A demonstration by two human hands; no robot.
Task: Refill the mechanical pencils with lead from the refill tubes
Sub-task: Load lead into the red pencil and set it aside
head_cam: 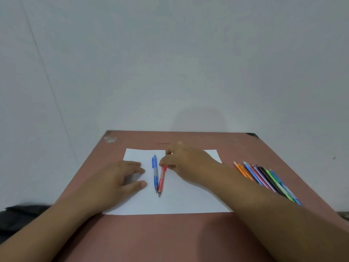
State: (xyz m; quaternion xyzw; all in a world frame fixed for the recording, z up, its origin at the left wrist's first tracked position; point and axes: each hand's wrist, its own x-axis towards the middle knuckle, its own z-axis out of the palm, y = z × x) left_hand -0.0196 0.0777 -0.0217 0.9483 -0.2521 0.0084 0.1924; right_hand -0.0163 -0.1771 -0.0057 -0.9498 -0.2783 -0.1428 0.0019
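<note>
Two mechanical pencils lie side by side on a white sheet of paper: a blue one and a red one, tips pointing towards me. My right hand reaches over from the right and pinches the far end of the red pencil with thumb and fingers. Left of the blue pencil, my left hand rests flat on the paper with fingers spread, holding nothing. A row of several coloured mechanical pencils lies on the table at the right. I see no refill tubes that I can tell apart.
The paper lies on a reddish-brown table pushed against a pale wall. The table's far corners are worn. Dark fabric sits beyond the table's left edge.
</note>
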